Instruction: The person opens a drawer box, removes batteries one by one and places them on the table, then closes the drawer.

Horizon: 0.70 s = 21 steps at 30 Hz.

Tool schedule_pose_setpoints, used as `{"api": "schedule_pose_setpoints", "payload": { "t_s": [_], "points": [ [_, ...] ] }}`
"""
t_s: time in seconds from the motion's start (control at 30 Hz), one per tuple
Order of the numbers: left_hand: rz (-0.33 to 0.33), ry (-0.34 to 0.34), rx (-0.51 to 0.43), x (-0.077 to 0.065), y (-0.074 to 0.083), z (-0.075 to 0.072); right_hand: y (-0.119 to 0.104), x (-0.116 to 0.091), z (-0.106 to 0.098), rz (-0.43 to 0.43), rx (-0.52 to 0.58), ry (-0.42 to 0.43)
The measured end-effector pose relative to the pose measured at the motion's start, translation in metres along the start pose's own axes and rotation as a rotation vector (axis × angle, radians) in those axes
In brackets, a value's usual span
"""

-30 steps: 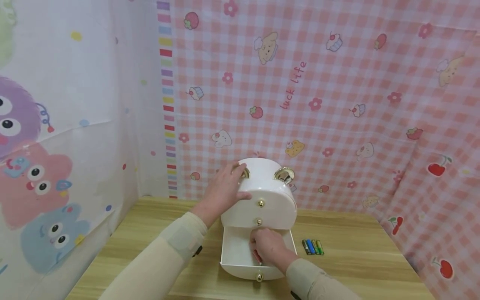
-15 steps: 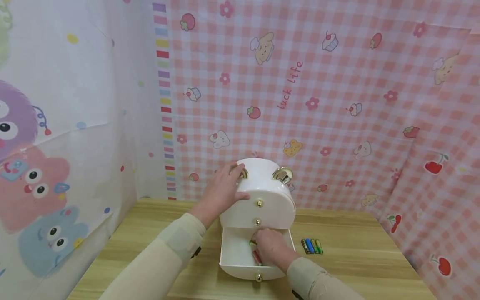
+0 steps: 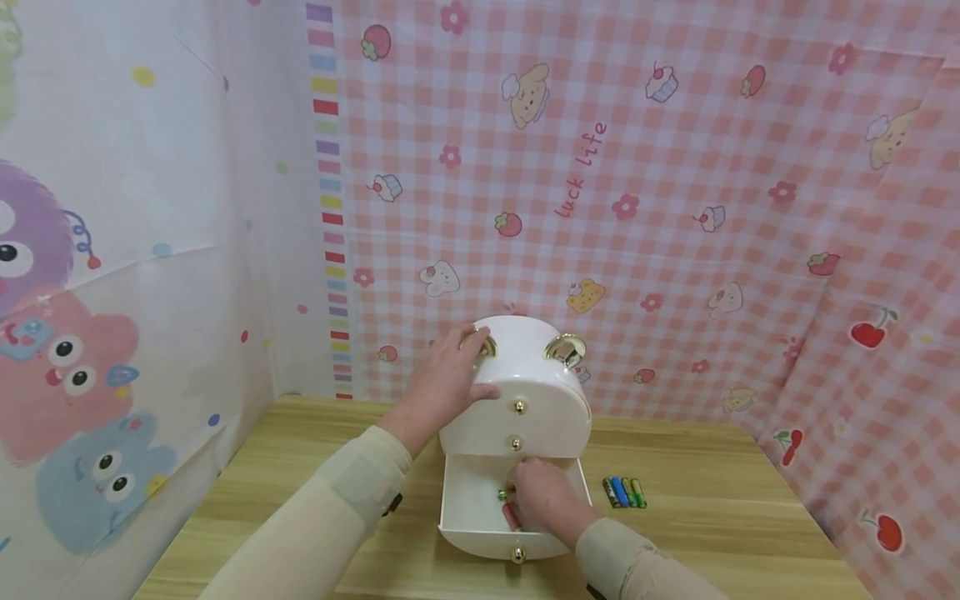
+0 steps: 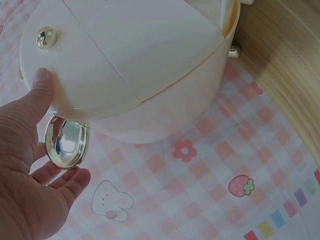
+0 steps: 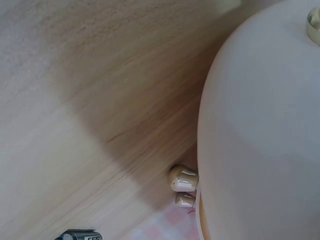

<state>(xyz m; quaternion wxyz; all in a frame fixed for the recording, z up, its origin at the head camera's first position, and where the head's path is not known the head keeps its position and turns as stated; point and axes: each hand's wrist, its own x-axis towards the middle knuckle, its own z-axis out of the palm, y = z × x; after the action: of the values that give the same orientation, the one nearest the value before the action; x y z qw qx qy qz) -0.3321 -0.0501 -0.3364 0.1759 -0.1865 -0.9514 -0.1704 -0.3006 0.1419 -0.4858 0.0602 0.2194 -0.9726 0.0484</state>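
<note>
A white bear-eared storage box [image 3: 517,358] with gold ears and knobs stands on the table, its bottom drawer [image 3: 467,500] pulled out. My left hand [image 3: 444,383] grips the box at its left gold ear [image 4: 67,142], thumb on the white front and fingers behind the ear. Inside the drawer is my right hand [image 3: 543,492], its fingers bent downward. A red battery [image 3: 511,517] and a small green battery [image 3: 502,494] lie by its fingertips. The hand's back hides whether the fingers pinch one. In the right wrist view the hand is out of sight.
Several batteries [image 3: 625,492] lie in a row on the wooden table [image 3: 697,508], right of the drawer. The right gold ear [image 3: 565,351] sticks out from the box. A pink checked cloth [image 3: 645,250] hangs close behind.
The right hand has shifted slightly within the drawer. The green battery has come into view beside the red one, which shows more fully. My left hand has stayed on the box.
</note>
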Motion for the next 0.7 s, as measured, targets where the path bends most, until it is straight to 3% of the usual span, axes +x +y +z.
{"api": "schedule_pose_setpoints", "payload": {
  "t_s": [0.2,0.53,0.63,0.7],
  "points": [
    [0.004,-0.002,0.005,-0.001,0.000,-0.001,0.001,0.000,0.001,-0.034,-0.099,0.012],
    [0.007,0.002,0.004,-0.001,0.000,-0.001,0.005,0.000,0.003,-0.160,-0.118,0.012],
    [0.008,0.003,0.005,-0.001,0.000,-0.001,0.008,0.000,0.001,-0.237,-0.149,0.003],
    [0.008,0.003,0.008,-0.001,0.000,-0.001,0.011,0.000,-0.002,-0.276,-0.112,-0.017]
  ]
}}
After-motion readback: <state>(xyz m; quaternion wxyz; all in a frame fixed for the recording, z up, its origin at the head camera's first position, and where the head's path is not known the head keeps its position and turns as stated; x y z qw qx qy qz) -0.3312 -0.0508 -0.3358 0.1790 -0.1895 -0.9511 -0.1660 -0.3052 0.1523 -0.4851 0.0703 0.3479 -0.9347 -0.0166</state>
